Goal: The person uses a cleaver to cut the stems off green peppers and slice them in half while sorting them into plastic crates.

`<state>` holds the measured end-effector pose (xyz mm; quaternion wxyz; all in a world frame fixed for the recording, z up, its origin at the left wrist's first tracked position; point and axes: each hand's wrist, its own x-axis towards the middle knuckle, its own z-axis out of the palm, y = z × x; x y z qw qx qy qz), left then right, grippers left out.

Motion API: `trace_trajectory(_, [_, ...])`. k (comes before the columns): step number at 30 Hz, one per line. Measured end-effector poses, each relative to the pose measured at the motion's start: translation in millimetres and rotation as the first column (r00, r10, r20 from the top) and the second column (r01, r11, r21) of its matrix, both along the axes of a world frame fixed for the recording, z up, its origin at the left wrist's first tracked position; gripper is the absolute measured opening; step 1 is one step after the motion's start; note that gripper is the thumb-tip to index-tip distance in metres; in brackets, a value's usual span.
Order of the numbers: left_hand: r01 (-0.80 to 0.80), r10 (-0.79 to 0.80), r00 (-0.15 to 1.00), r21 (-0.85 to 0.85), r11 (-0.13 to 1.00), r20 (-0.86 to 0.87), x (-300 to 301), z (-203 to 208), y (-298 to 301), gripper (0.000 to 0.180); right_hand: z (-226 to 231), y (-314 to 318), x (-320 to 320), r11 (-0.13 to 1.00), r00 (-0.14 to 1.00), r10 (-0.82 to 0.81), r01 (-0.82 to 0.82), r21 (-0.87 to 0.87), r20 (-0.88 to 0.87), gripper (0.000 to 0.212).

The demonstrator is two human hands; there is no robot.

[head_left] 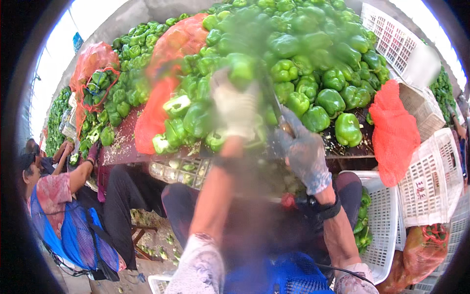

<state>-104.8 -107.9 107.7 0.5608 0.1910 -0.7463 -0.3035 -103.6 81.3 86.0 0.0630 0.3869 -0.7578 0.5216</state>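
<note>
Clutching a slim knife (287,128), the right hand (304,149) sits near glossy, lobed peppers (330,102); left hand (235,107): grip unclear.

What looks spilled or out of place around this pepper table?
Pale crumbs litter the dark red table at left, and green scraps lie on the floor below. They look odd because they're strewn loose, away from the pepper pile.

Near, downward fisheye view from head over both hands (307,152)
</note>
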Motion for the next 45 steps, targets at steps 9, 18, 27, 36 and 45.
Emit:
trace_trajectory(9, [0.165,0.112,0.484,-0.216,0.962,0.868,-78.1,87.6,-159.2,0.049,2.7,44.2,-9.7,0.981,0.765,-0.187,0.181,0.072,0.617,0.055])
trace_trajectory(18, [0.506,0.514,0.411,-0.657,0.558,0.753,-219.4,40.6,-215.7,0.102,-24.2,57.6,-30.0,0.935,0.610,-0.209,0.353,-0.026,0.764,0.057])
trace_trajectory(27, [0.213,-0.108,0.912,-0.234,0.949,0.397,-110.8,89.9,-179.9,0.080,-36.2,69.8,-19.8,0.996,0.728,-0.059,-0.001,0.087,0.683,0.054])
trace_trajectory(36, [0.648,-0.739,0.668,0.557,0.520,-0.088,25.7,-48.3,-1.5,0.058,-3.1,107.7,44.4,0.969,0.629,-0.091,0.233,-0.075,0.772,0.066])
trace_trajectory(45, [0.170,-0.297,0.923,0.434,0.885,0.245,12.2,-134.3,53.4,0.052,-9.9,137.8,79.3,0.937,0.743,-0.104,0.295,-0.185,0.661,0.057])
